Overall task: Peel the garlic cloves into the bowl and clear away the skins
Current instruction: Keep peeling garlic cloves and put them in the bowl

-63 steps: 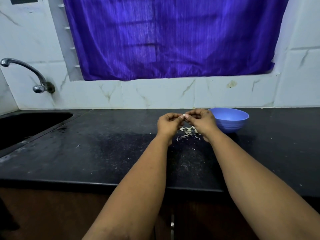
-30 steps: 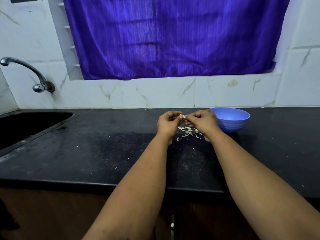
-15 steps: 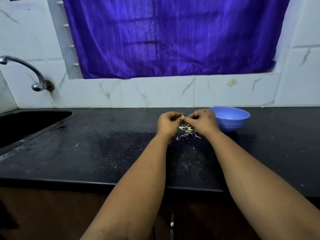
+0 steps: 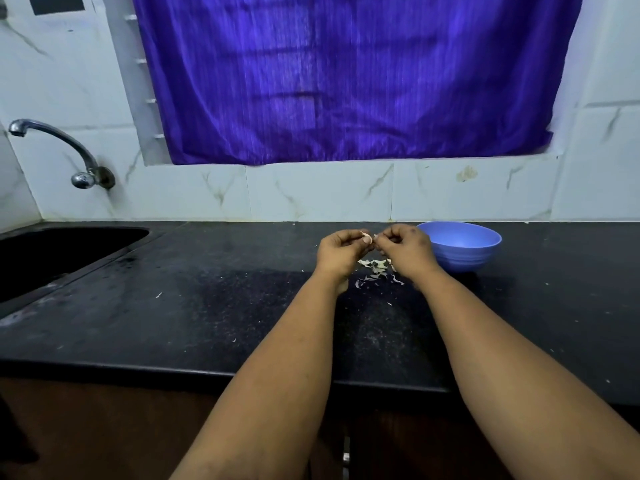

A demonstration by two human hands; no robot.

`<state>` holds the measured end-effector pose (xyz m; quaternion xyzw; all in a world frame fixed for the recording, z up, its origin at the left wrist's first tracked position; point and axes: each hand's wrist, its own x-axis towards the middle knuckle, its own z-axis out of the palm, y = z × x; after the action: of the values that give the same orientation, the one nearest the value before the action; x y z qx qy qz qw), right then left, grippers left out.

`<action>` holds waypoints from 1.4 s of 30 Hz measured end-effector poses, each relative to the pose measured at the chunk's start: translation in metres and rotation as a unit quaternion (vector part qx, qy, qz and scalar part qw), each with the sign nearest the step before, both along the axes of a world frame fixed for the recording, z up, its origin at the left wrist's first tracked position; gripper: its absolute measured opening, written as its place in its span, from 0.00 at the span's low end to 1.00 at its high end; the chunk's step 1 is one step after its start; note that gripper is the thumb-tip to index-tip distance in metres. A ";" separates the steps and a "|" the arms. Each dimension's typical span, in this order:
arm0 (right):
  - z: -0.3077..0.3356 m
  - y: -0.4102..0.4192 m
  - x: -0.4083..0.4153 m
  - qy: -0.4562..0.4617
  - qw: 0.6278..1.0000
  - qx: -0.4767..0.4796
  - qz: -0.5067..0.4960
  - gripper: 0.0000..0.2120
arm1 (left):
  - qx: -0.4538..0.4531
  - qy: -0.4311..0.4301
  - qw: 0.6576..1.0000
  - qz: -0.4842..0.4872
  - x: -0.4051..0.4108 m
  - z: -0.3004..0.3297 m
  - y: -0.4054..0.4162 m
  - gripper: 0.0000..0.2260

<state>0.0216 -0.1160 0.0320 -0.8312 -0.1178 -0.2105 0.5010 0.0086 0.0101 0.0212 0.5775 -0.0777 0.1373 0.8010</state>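
Pinching one garlic clove (image 4: 366,238) between them, the left hand (image 4: 341,252) and right hand (image 4: 405,249) hovered above the skins (image 4: 379,270) near the counter's (image 4: 173,306) back edge; the bowl (image 4: 462,245), probably touching nothing, stood just right of the right hand.

Head-height view down onto countertop (image 4: 207,306)

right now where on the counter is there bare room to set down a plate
Bare counter lies between the sink and the left hand. It is crowded by the garlic skins and blue bowl.
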 end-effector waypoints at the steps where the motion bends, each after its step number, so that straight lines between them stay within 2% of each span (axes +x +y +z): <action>1: 0.000 0.001 0.000 0.010 1.000 0.021 0.007 0.08 | -0.007 0.001 1.000 -0.001 -0.001 0.001 0.000 0.06; 7: 0.006 0.001 -0.004 0.046 0.989 0.139 -0.003 0.14 | -0.046 0.008 0.999 0.012 -0.001 0.002 0.001 0.07; 14: 0.003 -0.005 -0.007 -0.015 0.998 0.050 -0.042 0.07 | -0.063 0.015 0.998 0.006 -0.001 0.003 0.002 0.07; 18: 0.002 -0.003 -0.003 -0.004 0.995 0.095 -0.001 0.05 | -0.049 0.011 0.999 0.013 -0.001 0.002 0.002 0.06; 21: 0.002 0.000 -0.003 0.012 0.991 0.126 0.033 0.06 | -0.032 0.007 0.999 0.014 -0.002 0.002 0.001 0.06; 30: 0.005 0.001 -0.010 -0.015 0.996 0.088 0.019 0.10 | 0.004 0.002 1.000 0.016 -0.003 0.001 0.001 0.04; 42: 0.004 0.001 -0.009 -0.026 0.999 0.048 0.004 0.11 | 0.063 -0.016 0.997 0.045 -0.001 -0.003 0.000 0.04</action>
<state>0.0122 -0.1146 0.0360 -0.7999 -0.1237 -0.2351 0.5382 0.0074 0.0100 0.0184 0.6275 -0.0728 0.1773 0.7546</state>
